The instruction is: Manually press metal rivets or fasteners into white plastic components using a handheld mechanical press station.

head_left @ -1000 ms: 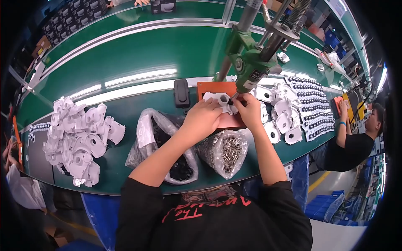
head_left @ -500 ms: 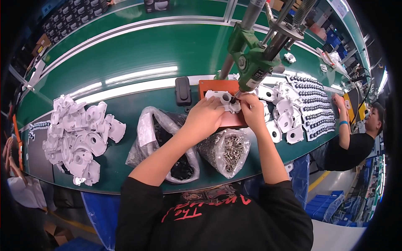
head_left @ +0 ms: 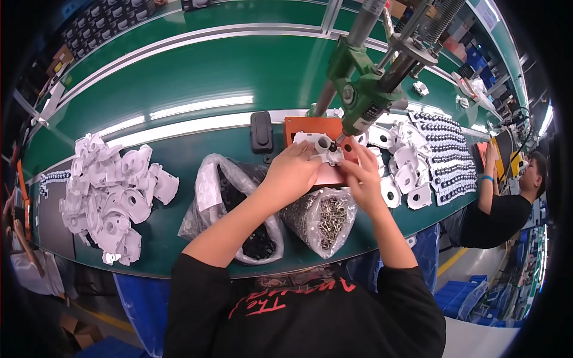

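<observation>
On the orange base plate (head_left: 298, 123) of a green bench press (head_left: 364, 101) lies a white plastic housing (head_left: 323, 143) with a round tube and a small black piece (head_left: 333, 146) at its right. My left hand (head_left: 294, 168) grips the housing's left and near side. My right hand (head_left: 362, 174) is at the right edge of the plate, its fingers apart, thumb close to the housing; I see nothing in it. The press's thin tip comes down beside the black piece. Just nearer stand a clear bag of metal screws (head_left: 332, 222) and a clear bag of black parts (head_left: 259, 241).
A heap of white housings (head_left: 110, 197) lies at left, another pile (head_left: 407, 156) at right. Beyond that pile, rows of housings with black pieces (head_left: 449, 158) stand together. A black case (head_left: 261, 132) sits left of the plate. A co-worker (head_left: 501, 200) works at far right.
My right hand has drawn back from the black piece, toward me and slightly right, and its fingers have spread. My left hand stays on the housing.
</observation>
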`<action>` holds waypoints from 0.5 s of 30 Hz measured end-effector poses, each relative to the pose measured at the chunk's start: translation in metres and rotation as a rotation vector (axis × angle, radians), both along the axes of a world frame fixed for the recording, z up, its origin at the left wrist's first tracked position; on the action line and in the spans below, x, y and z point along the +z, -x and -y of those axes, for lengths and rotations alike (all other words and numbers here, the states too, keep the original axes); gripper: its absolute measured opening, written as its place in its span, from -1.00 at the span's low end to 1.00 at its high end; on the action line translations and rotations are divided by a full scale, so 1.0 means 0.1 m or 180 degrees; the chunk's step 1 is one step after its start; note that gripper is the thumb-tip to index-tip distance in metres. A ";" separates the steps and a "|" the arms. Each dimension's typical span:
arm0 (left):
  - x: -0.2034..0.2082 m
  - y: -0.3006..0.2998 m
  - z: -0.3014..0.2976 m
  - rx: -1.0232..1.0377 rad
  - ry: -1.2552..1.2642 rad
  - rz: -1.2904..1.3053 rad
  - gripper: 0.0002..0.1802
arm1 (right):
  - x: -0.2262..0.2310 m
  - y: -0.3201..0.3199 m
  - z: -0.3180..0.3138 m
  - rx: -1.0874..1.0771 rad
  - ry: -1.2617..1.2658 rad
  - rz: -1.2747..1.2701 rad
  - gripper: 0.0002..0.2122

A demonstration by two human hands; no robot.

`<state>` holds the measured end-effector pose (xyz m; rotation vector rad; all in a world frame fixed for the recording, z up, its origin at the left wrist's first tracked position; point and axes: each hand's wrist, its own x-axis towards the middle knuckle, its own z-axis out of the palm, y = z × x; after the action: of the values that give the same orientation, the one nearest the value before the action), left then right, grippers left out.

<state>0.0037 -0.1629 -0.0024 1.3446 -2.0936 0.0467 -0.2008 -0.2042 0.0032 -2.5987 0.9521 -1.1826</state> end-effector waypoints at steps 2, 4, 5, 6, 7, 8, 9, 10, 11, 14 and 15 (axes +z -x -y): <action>-0.02 -0.01 0.00 0.0032 0.0031 0.0044 -0.79 | 0.11 0.26 0.17 -0.0269 0.0165 0.0256 -0.77; -0.04 -0.01 0.01 0.0025 0.0054 0.0093 -0.80 | 0.29 0.53 0.54 -0.0568 0.0024 0.1129 -0.83; -0.04 -0.02 0.00 0.0034 0.0093 0.0111 -0.80 | 0.45 0.56 0.77 -0.0685 -0.0023 0.1666 -0.83; -0.06 -0.05 -0.01 0.0060 0.0124 0.0130 -0.79 | 0.80 0.43 0.89 -0.1019 -0.0017 0.1624 -0.80; -0.05 -0.05 -0.02 0.0070 0.0128 0.0148 -0.79 | 1.03 0.33 1.15 -0.0477 0.0006 0.2098 -0.77; -0.03 -0.02 0.00 0.0034 0.0193 0.0122 -0.79 | 1.27 0.36 1.43 0.0047 -0.0458 0.2333 -0.74; -0.03 -0.02 0.00 0.0041 0.0238 0.0114 -0.78 | 1.55 0.11 1.54 -0.0056 -0.0516 0.2471 -0.70; -0.01 0.00 0.01 0.0039 0.0252 0.0147 -0.78 | 1.72 0.09 1.92 -0.0020 -0.0144 0.1744 -0.67; 0.01 0.07 0.05 -0.0016 0.0230 0.0156 -0.78 | 1.85 0.13 2.32 0.1027 -0.0725 0.2279 -0.70; -0.02 0.02 0.05 0.0079 0.0173 0.0254 -0.77 | 1.95 -0.39 2.43 0.2856 -0.2094 0.2139 -0.58; -0.03 0.02 0.04 0.0099 0.0173 0.0277 -0.77 | 1.99 -0.58 2.37 0.3746 -0.2761 0.1971 -0.51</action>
<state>0.0015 -0.1674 -0.0051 1.3648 -2.1276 0.1769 -0.1427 -0.4413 0.2017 -1.4300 -0.2240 -0.8018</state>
